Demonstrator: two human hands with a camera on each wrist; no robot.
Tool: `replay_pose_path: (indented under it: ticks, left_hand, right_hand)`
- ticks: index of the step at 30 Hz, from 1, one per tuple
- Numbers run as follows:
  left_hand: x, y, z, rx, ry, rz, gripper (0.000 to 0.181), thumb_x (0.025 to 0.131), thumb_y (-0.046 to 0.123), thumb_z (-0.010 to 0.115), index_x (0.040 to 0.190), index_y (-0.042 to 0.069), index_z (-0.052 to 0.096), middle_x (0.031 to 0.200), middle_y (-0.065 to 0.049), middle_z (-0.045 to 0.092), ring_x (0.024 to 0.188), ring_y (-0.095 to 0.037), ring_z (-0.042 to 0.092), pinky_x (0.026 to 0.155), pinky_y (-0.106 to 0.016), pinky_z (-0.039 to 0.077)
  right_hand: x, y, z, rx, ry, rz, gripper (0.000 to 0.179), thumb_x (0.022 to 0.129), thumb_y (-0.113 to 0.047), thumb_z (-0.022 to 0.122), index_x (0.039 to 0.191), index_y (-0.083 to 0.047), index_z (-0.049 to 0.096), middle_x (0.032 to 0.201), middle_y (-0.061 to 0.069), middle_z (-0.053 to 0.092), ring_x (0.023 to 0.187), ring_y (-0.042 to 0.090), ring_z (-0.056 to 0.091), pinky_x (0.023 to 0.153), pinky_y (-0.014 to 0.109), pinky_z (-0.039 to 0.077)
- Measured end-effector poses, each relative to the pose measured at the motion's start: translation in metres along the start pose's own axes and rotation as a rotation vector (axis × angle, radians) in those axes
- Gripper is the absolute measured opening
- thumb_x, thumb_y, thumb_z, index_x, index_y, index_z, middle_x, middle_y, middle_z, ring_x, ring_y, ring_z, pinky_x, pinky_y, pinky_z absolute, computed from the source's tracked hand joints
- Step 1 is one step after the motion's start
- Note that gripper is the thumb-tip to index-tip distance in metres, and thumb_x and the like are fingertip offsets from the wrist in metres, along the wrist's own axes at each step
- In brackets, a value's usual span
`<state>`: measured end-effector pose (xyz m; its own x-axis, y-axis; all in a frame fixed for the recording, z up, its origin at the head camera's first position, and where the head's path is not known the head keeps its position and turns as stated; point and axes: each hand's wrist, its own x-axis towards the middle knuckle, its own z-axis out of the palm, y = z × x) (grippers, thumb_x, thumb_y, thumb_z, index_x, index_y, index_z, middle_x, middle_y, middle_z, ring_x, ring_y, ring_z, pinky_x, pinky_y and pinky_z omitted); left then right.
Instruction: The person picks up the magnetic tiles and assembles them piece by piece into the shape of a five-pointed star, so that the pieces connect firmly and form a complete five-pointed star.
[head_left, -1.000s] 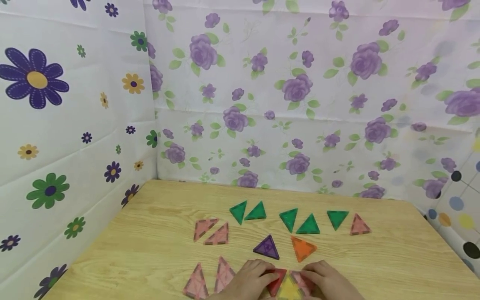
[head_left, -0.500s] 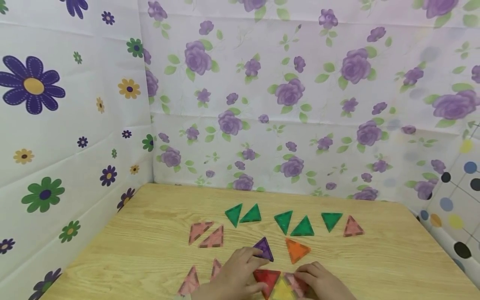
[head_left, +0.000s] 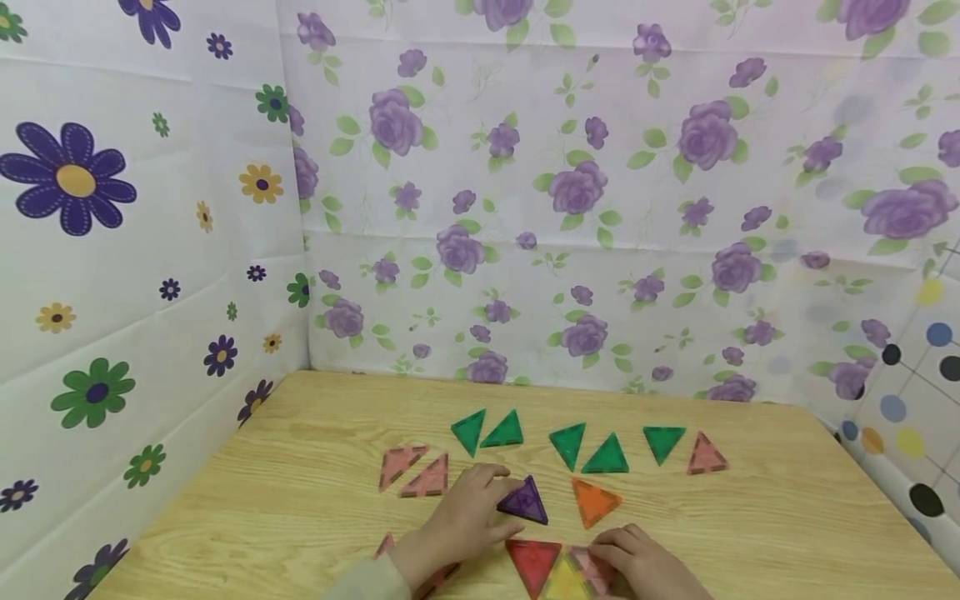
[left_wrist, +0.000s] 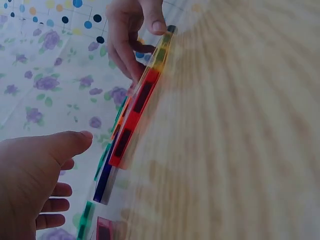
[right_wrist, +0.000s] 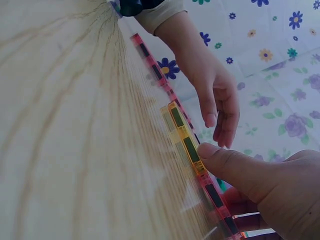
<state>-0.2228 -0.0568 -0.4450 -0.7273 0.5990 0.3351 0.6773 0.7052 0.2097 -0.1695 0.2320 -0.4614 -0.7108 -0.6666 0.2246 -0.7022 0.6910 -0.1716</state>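
Note:
A red triangular magnetic tile (head_left: 534, 565), a yellow one (head_left: 565, 582) and a pink one (head_left: 587, 567) lie edge to edge at the table's front. My right hand (head_left: 648, 567) holds the pink tile from the right; in the right wrist view its thumb touches the yellow tile (right_wrist: 187, 142) near their seam. My left hand (head_left: 467, 510) hovers at the left of a purple triangular tile (head_left: 527, 505), its fingertips over that tile's left corner. In the left wrist view the left hand's thumb and fingers (left_wrist: 55, 205) are spread, with nothing between them.
Several green triangular tiles (head_left: 606, 456) lie in a row at the back, with a pink tile (head_left: 707, 455) at the right end. An orange tile (head_left: 594, 502) lies right of the purple one. Two pink tiles (head_left: 426, 477) sit at left; others are partly under the left arm.
My left hand has let go of the red tile and moved up and left to the purple tile. My right hand stays at the pink tile. The head view has shifted slightly.

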Motion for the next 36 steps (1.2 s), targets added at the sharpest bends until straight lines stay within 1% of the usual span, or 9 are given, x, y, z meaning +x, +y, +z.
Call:
replay_pose_path:
  ticks: [2, 5, 12, 15, 18, 22, 26, 31, 36]
  left_hand:
    - [0.003, -0.001, 0.0, 0.006, -0.005, -0.003, 0.046, 0.087, 0.039, 0.07, 0.126, 0.017, 0.062, 0.125, -0.003, 0.06, 0.117, -0.021, 0.056, 0.098, -0.04, 0.048]
    - [0.008, -0.002, 0.001, -0.005, -0.029, -0.007, 0.045, 0.088, 0.037, 0.069, 0.128, 0.016, 0.061, 0.126, -0.002, 0.06, 0.118, -0.02, 0.056, 0.099, -0.039, 0.048]
    - [0.011, 0.002, 0.003, -0.068, -0.135, -0.049, 0.045, 0.091, 0.039, 0.064, 0.13, 0.017, 0.06, 0.13, -0.002, 0.059, 0.12, -0.02, 0.055, 0.101, -0.036, 0.047]
    - [0.01, 0.004, 0.005, -0.09, -0.153, -0.053, 0.044, 0.092, 0.038, 0.062, 0.13, 0.015, 0.06, 0.131, -0.003, 0.058, 0.12, -0.02, 0.055, 0.1, -0.035, 0.048]
    - [0.01, 0.004, 0.006, -0.087, -0.167, -0.053, 0.041, 0.094, 0.035, 0.061, 0.129, 0.012, 0.061, 0.131, -0.003, 0.058, 0.12, -0.019, 0.055, 0.1, -0.032, 0.048]
    - [0.01, 0.005, 0.007, -0.058, -0.184, -0.051, 0.039, 0.095, 0.032, 0.059, 0.127, 0.01, 0.063, 0.131, -0.004, 0.058, 0.119, -0.018, 0.055, 0.099, -0.029, 0.048]
    - [0.009, 0.008, 0.007, -0.022, -0.176, -0.029, 0.036, 0.096, 0.029, 0.059, 0.126, 0.009, 0.064, 0.13, -0.005, 0.059, 0.119, -0.018, 0.054, 0.098, -0.028, 0.049]
    - [0.007, 0.012, 0.006, 0.037, -0.169, -0.007, 0.035, 0.097, 0.026, 0.058, 0.126, 0.009, 0.064, 0.131, -0.006, 0.058, 0.12, -0.018, 0.054, 0.098, -0.026, 0.049]
    - [0.005, 0.016, 0.006, 0.082, -0.169, 0.01, 0.034, 0.096, 0.025, 0.059, 0.125, 0.009, 0.064, 0.132, -0.007, 0.057, 0.12, -0.018, 0.055, 0.097, -0.025, 0.05]
  right_hand:
    - [0.0, -0.001, 0.0, 0.008, -0.027, 0.028, 0.058, 0.087, -0.059, 0.059, 0.114, -0.009, 0.068, 0.11, 0.001, 0.064, 0.097, 0.014, 0.056, 0.077, 0.025, 0.053]
    - [0.0, -0.001, -0.001, 0.013, -0.044, 0.043, 0.059, 0.087, -0.06, 0.058, 0.115, -0.009, 0.068, 0.111, 0.001, 0.064, 0.098, 0.014, 0.056, 0.078, 0.026, 0.053]
    - [0.0, 0.0, -0.001, 0.016, -0.036, 0.024, 0.059, 0.086, -0.06, 0.059, 0.116, -0.009, 0.067, 0.111, 0.002, 0.064, 0.097, 0.014, 0.056, 0.078, 0.026, 0.053]
    - [0.0, 0.0, -0.001, 0.017, -0.027, 0.017, 0.058, 0.087, -0.059, 0.059, 0.116, -0.009, 0.067, 0.11, 0.002, 0.064, 0.097, 0.013, 0.055, 0.077, 0.025, 0.053]
    - [0.0, 0.0, -0.001, 0.009, -0.004, -0.002, 0.055, 0.088, -0.057, 0.06, 0.115, -0.009, 0.068, 0.109, 0.001, 0.064, 0.096, 0.012, 0.055, 0.076, 0.025, 0.052]
    - [-0.001, 0.0, 0.0, -0.009, 0.035, -0.029, 0.051, 0.088, -0.054, 0.06, 0.113, -0.01, 0.069, 0.107, 0.0, 0.064, 0.093, 0.012, 0.055, 0.073, 0.024, 0.052]
    - [0.0, -0.001, 0.001, -0.02, 0.064, -0.043, 0.047, 0.089, -0.052, 0.061, 0.111, -0.011, 0.069, 0.105, -0.001, 0.065, 0.092, 0.012, 0.056, 0.071, 0.023, 0.052]
    - [0.0, -0.002, 0.0, -0.006, 0.052, -0.032, 0.043, 0.091, -0.048, 0.06, 0.111, -0.011, 0.069, 0.106, -0.001, 0.065, 0.091, 0.011, 0.055, 0.07, 0.022, 0.051]
    - [0.0, -0.003, 0.0, -0.009, 0.055, -0.01, 0.044, 0.09, -0.05, 0.06, 0.111, -0.013, 0.069, 0.106, -0.003, 0.065, 0.091, 0.01, 0.055, 0.07, 0.022, 0.051]
